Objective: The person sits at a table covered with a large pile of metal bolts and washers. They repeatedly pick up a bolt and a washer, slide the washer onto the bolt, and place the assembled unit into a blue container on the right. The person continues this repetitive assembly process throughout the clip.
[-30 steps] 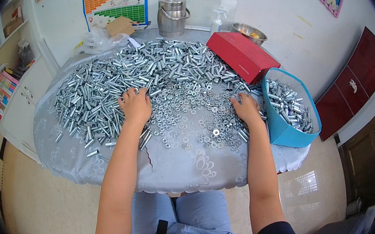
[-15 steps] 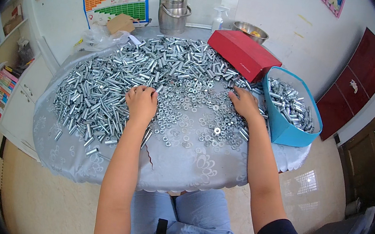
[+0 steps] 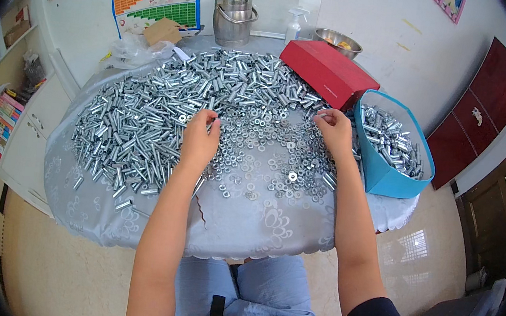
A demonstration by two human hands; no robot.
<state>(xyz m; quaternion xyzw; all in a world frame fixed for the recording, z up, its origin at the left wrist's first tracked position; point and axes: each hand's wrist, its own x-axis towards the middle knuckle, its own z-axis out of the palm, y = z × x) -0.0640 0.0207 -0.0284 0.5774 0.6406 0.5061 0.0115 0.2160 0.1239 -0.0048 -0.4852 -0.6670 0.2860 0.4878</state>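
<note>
A wide heap of shiny metal sleeves (image 3: 141, 109) covers the left and far part of the table. Nuts and washers (image 3: 249, 136) lie loose in front of it, between my hands. At the heap's right edge, my left hand (image 3: 200, 140) has its fingers curled and its thumb close to them; whatever is between them is too small to tell. My right hand (image 3: 337, 133) is raised over the pieces near the red box, thumb and forefinger pinched together. What that pinch holds, if anything, I cannot make out.
A blue fabric bin (image 3: 395, 180) full of metal sleeves stands right of my right hand. Behind it lies a red box (image 3: 330, 70). Along the back are a steel pot (image 3: 233, 23), a spray bottle (image 3: 294, 26), a metal bowl (image 3: 348, 44) and a plastic bag (image 3: 134, 52).
My left hand has lifted slightly and shifted right, its fingers turning toward the middle. My right hand has moved up a little, from fingers lowered among the pieces to a pinch.
</note>
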